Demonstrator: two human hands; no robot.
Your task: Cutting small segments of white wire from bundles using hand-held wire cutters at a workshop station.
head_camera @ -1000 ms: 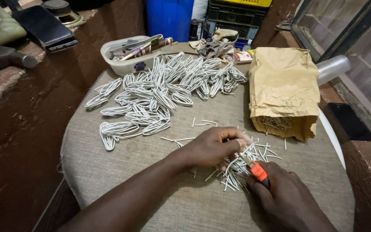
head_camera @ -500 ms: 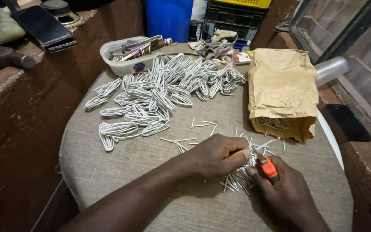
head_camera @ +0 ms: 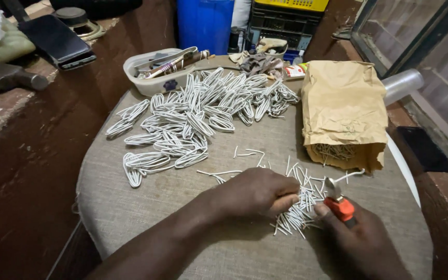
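Now my left hand [head_camera: 257, 193] pinches short white wire pieces [head_camera: 296, 210] on the burlap-covered table [head_camera: 146, 207], while my right hand [head_camera: 361, 241] grips orange-handled pliers [head_camera: 339, 202] just beside them.

One paper bag [head_camera: 344, 111], one pliers [head_camera: 338, 202], two hands [head_camera: 257, 192].

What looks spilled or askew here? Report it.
The brown paper bag lies on its side, mouth open toward the hands, short wire pieces strewn loose over the cloth-covered table. The looped bundles lie heaped unevenly.
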